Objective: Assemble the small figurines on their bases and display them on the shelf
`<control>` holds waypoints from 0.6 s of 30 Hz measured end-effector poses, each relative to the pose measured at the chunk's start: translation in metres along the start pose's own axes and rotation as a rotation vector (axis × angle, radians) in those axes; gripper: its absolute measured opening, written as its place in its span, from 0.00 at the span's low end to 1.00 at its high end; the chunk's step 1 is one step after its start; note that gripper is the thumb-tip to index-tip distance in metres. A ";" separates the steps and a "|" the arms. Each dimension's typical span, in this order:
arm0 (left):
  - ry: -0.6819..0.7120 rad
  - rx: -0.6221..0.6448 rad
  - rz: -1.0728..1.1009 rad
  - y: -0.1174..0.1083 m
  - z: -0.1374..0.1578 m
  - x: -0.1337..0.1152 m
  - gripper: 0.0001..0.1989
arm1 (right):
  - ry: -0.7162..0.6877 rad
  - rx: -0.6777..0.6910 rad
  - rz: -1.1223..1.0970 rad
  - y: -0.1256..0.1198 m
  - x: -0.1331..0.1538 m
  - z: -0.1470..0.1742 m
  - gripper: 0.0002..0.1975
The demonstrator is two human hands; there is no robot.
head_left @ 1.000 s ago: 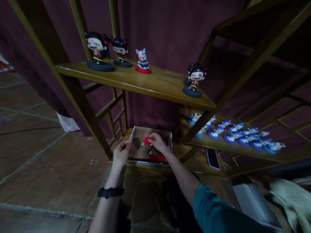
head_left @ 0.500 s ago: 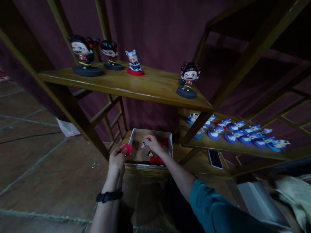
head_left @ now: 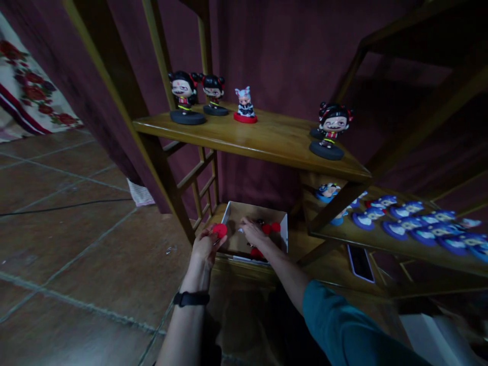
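Note:
My left hand (head_left: 205,247) is closed on a round red base (head_left: 220,231), held by its edge at the left front corner of a shallow white-sided box (head_left: 282,236). Inside that box, my right hand (head_left: 254,235) reaches down with its fingers drawn together. A small whitish piece (head_left: 240,230) shows just below its fingertips; what the fingers grip, if anything, is too small and blurred to name. More red round bases (head_left: 276,226) lie to the right in the box, with small dark figure pieces partly hidden by my right hand and forearm.
On the wooden shelf (head_left: 263,134) above stand black-haired figurines (head_left: 185,99) and a blue-haired one (head_left: 244,105) on a red base. Several blue-based figurines (head_left: 368,217) fill the lower right shelf. A phone (head_left: 360,263) lies below them. A wooden post (head_left: 162,180) rises at left.
The view has swung left, so the shelves appear further right. The red base in my left hand now faces the camera more. My right hand covers more of the small figure near its fingertips.

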State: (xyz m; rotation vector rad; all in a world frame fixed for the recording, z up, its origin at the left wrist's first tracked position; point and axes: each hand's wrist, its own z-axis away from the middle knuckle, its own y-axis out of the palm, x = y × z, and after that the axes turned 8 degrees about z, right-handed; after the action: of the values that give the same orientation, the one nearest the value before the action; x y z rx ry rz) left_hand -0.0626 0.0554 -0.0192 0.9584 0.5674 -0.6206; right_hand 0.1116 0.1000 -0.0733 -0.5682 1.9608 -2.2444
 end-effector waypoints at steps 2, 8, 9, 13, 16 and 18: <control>-0.001 0.022 -0.016 -0.001 0.000 -0.001 0.13 | 0.048 -0.012 0.025 -0.002 0.001 0.003 0.16; -0.022 0.093 -0.031 -0.003 -0.001 0.001 0.13 | 0.203 -0.165 -0.103 -0.012 0.004 0.003 0.09; -0.028 0.099 -0.030 -0.003 0.000 0.001 0.14 | 0.241 -0.196 -0.203 -0.014 0.005 0.001 0.07; -0.031 0.104 -0.009 -0.002 0.000 0.002 0.13 | 0.389 -0.237 -0.895 -0.022 0.007 -0.004 0.07; -0.026 0.089 0.008 0.000 0.001 0.004 0.12 | 0.391 -0.162 -1.435 -0.027 0.007 -0.001 0.10; -0.029 0.093 0.007 0.001 0.001 0.006 0.11 | 0.361 -0.115 -1.654 -0.030 0.008 0.004 0.09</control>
State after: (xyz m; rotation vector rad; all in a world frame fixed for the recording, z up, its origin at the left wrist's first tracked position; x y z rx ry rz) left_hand -0.0578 0.0536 -0.0219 1.0372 0.5127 -0.6578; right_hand 0.1101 0.0979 -0.0423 -2.7315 1.9101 -2.9813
